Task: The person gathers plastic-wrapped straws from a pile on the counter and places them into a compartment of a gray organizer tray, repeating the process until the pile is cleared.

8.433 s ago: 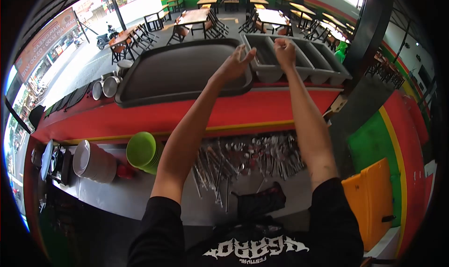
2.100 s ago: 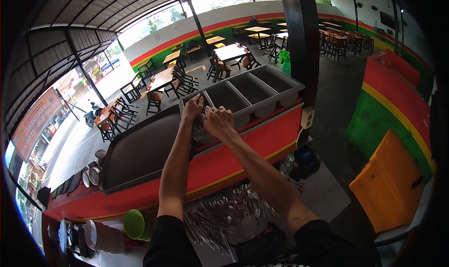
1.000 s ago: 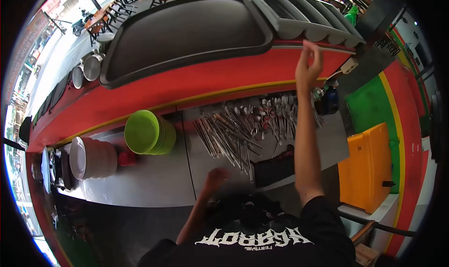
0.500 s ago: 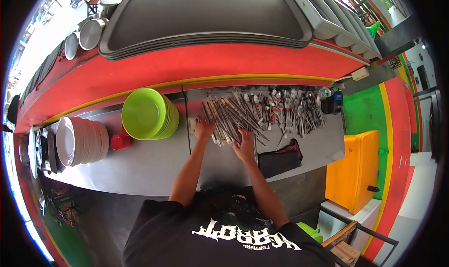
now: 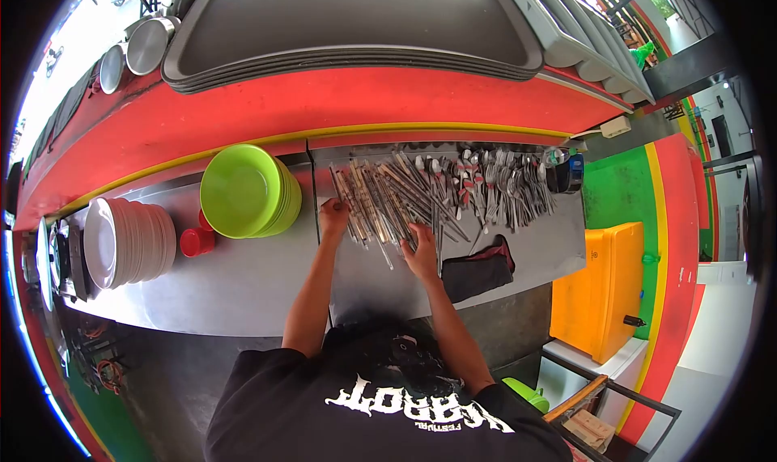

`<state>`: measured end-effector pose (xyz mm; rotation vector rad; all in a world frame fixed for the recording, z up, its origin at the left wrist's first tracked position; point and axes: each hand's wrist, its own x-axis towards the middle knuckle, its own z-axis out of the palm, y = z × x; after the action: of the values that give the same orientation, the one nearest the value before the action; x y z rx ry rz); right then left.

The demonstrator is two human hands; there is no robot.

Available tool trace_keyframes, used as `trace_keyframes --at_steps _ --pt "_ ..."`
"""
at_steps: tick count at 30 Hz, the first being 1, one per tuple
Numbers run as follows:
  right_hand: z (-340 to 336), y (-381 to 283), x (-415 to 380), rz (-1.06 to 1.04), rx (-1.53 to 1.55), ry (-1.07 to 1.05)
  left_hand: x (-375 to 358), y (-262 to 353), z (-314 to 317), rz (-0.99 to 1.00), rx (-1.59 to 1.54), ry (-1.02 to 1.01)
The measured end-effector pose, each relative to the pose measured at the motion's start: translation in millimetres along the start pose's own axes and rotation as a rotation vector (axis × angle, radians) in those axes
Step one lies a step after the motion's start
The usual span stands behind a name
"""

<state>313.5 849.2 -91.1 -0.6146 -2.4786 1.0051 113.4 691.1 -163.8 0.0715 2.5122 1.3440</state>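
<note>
A loose spread of long, thin chopsticks [image 5: 372, 199] lies on the steel counter in front of me, several crossing at angles. At its left edge is my left hand [image 5: 333, 218], fingers curled against the outermost sticks. My right hand [image 5: 422, 254] rests at the near right side of the spread, its thumb and fingers apart and touching chopsticks. Just to the right of that hand lies a dark cloth pouch [image 5: 479, 274] with a reddish edge. Beyond the chopsticks are spoons [image 5: 437, 167] and a dense pile of forks [image 5: 518, 188].
Left of the chopsticks stand stacked green bowls [image 5: 243, 191], a red cup [image 5: 197, 242] and stacked white plates [image 5: 113, 243]. Black trays [image 5: 348, 17] sit on the red ledge [image 5: 364, 98] above. A yellow bin [image 5: 597, 292] stands beyond the counter's right end.
My left hand has shifted slightly left, and its fingers look more curled. The chopsticks by it have spread leftward, and some now point nearer to me. The camera view has shifted slightly.
</note>
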Motion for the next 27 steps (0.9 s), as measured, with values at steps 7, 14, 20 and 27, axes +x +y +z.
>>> trace_keyframes --at_steps 7,14,20,27 --pt "3 -25 -1 -0.082 -0.161 0.138 -12 -2 -9 0.010 -0.273 -0.071" --pt "34 -53 -3 -0.167 -0.086 -0.035 -12 -9 -1 -0.021 -0.506 -0.037" --pt "62 -63 22 -0.099 -0.257 -0.094 -15 2 -4 -0.044 -0.626 -0.075" --pt "71 -53 27 0.059 -0.201 -0.173 -17 9 -11 -0.033 -0.621 -0.080"
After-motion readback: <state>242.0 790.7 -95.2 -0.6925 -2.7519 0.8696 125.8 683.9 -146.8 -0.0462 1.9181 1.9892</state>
